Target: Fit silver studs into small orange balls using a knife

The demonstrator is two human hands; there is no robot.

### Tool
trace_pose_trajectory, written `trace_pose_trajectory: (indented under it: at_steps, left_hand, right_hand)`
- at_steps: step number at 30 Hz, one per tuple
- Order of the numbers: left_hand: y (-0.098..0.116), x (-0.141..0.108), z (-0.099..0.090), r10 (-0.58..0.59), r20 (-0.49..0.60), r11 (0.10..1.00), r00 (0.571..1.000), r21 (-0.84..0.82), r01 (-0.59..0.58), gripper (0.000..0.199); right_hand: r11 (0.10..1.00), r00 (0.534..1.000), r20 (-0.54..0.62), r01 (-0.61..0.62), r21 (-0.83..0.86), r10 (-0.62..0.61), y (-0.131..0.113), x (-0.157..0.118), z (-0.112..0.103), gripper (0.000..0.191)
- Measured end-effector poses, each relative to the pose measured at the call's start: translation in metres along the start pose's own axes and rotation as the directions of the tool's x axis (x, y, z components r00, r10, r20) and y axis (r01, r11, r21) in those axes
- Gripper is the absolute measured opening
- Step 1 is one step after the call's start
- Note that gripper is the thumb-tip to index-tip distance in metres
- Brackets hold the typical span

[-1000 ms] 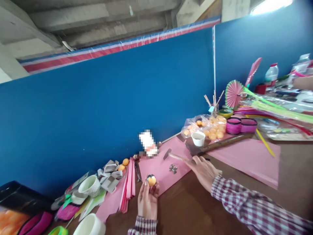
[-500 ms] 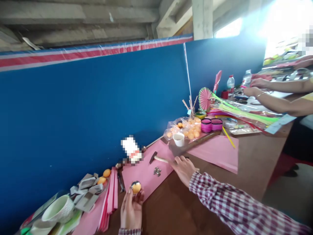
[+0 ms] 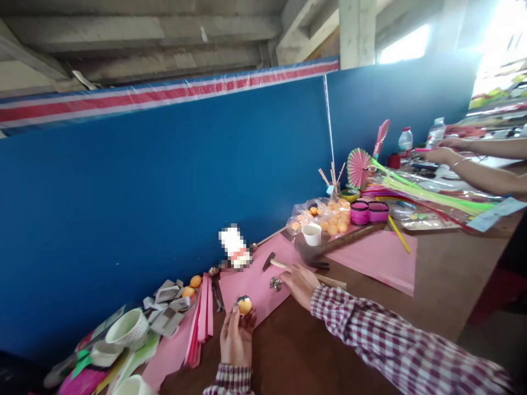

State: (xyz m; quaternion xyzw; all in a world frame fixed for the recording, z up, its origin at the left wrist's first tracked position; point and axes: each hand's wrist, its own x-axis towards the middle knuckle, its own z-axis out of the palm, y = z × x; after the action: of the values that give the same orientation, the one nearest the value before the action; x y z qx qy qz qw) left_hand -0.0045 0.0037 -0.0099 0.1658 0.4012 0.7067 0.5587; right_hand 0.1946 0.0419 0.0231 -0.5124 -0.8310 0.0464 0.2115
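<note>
My left hand (image 3: 237,337) is closed around a small orange ball (image 3: 245,305) with a shiny silver part along its upper edge, held up near the front edge of a pink sheet (image 3: 242,285). My right hand (image 3: 301,285) reaches over the sheet with its fingers stretched out. Its fingertips are beside a small pile of silver metal pieces (image 3: 275,283); whether they touch is hard to make out. A hammer (image 3: 269,262) with a wooden handle lies behind and partly under my right hand, which hides the middle of the handle.
A larger hammer (image 3: 349,237), a white cup (image 3: 312,235) and bagged orange balls (image 3: 337,219) lie behind. Grey pieces (image 3: 167,315), folded pink strips (image 3: 201,323) and a pale bowl (image 3: 128,328) are at left. Another person's hands (image 3: 442,153) work at far right. A blue partition (image 3: 164,181) backs the table.
My right hand has shifted left and forward off the hammer handle to the silver pieces, showing more of the handle's end. My left hand still holds the ball. The view has turned slightly left.
</note>
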Motion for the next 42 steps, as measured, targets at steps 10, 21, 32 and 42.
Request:
trace_pose_trajectory:
  at_steps: [10,21,32,42]
  left_hand:
    - [-0.002,0.002,-0.003,-0.008,0.003,1.000,1.000,-0.022,0.008,0.026]
    - [-0.003,0.002,-0.006,0.006,0.023,1.000,1.000,-0.006,-0.006,0.034]
    - [-0.001,-0.010,0.004,0.020,0.033,0.998,0.999,0.051,-0.022,0.038]
    - [-0.004,-0.008,0.001,0.024,0.034,0.998,0.999,0.056,-0.026,0.036]
  right_hand:
    - [0.996,0.999,-0.021,-0.041,-0.082,0.039,-0.001,0.013,0.019,0.032]
    - [0.990,0.971,-0.224,0.108,0.094,-0.085,0.001,0.006,0.027,0.022]
    - [0.962,0.964,-0.250,0.145,0.230,-0.085,0.000,0.003,0.028,0.019]
    - [0.936,0.963,-0.265,0.134,0.326,-0.045,0.002,0.005,0.029,0.020]
